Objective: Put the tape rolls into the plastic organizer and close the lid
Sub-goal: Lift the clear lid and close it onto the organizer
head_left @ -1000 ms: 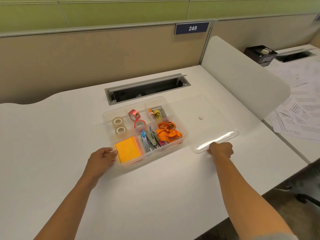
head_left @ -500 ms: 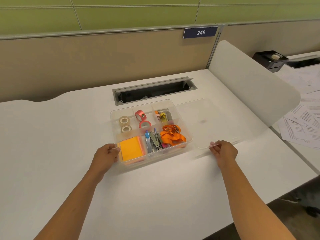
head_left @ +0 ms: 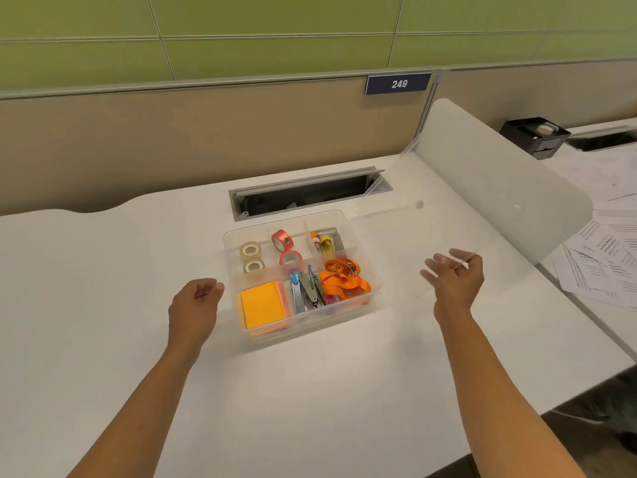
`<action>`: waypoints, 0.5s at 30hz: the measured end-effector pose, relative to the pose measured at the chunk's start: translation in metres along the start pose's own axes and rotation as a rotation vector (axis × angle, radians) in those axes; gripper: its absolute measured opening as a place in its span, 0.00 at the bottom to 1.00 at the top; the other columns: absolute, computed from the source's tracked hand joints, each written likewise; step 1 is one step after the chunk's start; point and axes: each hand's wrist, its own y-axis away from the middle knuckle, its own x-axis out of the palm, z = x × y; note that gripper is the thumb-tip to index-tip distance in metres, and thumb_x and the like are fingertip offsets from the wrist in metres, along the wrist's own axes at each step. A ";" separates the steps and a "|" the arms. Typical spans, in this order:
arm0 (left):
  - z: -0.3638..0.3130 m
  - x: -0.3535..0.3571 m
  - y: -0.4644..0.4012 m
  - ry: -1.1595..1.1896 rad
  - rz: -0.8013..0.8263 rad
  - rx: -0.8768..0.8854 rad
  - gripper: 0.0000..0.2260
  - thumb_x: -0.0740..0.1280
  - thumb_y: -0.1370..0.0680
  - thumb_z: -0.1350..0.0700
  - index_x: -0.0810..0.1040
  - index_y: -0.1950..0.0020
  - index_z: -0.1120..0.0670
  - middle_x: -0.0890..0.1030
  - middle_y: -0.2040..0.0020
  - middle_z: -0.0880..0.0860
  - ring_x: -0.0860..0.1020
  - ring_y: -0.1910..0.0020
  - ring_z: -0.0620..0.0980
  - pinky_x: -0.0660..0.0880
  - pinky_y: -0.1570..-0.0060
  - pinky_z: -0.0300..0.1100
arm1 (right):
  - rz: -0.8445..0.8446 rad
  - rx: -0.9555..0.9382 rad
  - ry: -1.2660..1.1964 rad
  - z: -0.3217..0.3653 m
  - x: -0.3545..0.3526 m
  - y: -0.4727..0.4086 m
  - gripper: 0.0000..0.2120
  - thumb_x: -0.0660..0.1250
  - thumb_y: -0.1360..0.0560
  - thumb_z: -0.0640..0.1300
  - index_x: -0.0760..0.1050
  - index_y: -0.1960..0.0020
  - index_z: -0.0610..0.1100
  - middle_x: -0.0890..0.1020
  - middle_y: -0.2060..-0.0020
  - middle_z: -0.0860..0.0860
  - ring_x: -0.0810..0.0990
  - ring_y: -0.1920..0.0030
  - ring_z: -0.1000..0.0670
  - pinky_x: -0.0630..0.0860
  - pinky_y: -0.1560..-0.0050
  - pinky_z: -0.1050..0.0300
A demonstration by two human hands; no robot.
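While the left hand (head_left: pixel 194 307) curls empty beside the organizer (head_left: pixel 374 282), the right hand (head_left: pixel 455 276) grips the lid (head_left: pixel 413 215) — tilted.

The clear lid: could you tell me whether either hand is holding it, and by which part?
The right hand holds the clear lid by its near edge, tilted up off the desk. The left hand holds nothing.

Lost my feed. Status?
Right hand holds clear lid tilted up. Left hand free beside organizer. Tape rolls inside. Nothing blocking.

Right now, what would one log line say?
tapes in organizer | right hand lifting lid | left hand beside organizer | lid off
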 end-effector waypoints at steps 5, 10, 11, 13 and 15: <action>-0.009 -0.004 -0.006 0.141 0.011 0.005 0.07 0.67 0.22 0.52 0.79 0.47 0.52 0.82 0.49 0.52 0.80 0.49 0.53 0.79 0.46 0.55 | 0.115 -0.374 0.253 0.034 0.032 0.010 0.09 0.67 0.25 0.41 0.71 0.60 0.51 0.81 0.63 0.56 0.83 0.57 0.50 0.79 0.53 0.52; -0.015 -0.009 -0.013 0.221 -0.002 0.030 0.14 0.65 0.22 0.45 0.78 0.44 0.53 0.81 0.50 0.51 0.81 0.48 0.52 0.79 0.53 0.48 | 0.308 -0.650 0.418 0.045 0.058 0.027 0.12 0.64 0.24 0.40 0.67 0.61 0.53 0.77 0.66 0.55 0.74 0.63 0.60 0.66 0.65 0.73; -0.015 -0.012 -0.013 0.240 0.001 0.034 0.15 0.64 0.23 0.43 0.78 0.45 0.53 0.81 0.49 0.51 0.81 0.48 0.51 0.79 0.54 0.47 | 0.357 -0.697 0.439 0.045 0.062 0.031 0.11 0.64 0.24 0.37 0.71 0.58 0.52 0.79 0.63 0.55 0.76 0.59 0.61 0.68 0.61 0.75; -0.017 -0.018 -0.015 0.310 0.019 0.006 0.20 0.62 0.23 0.39 0.78 0.44 0.53 0.81 0.47 0.52 0.82 0.49 0.52 0.79 0.54 0.47 | 0.439 -0.775 0.467 0.044 0.070 0.039 0.10 0.63 0.25 0.31 0.77 0.52 0.44 0.83 0.54 0.46 0.79 0.51 0.53 0.71 0.49 0.74; -0.021 -0.027 -0.017 0.462 0.054 -0.070 0.24 0.59 0.23 0.36 0.78 0.44 0.54 0.81 0.47 0.55 0.82 0.49 0.54 0.79 0.52 0.49 | 0.511 -0.846 0.470 0.043 0.076 0.046 0.09 0.63 0.26 0.28 0.79 0.52 0.37 0.83 0.50 0.43 0.80 0.48 0.49 0.69 0.34 0.62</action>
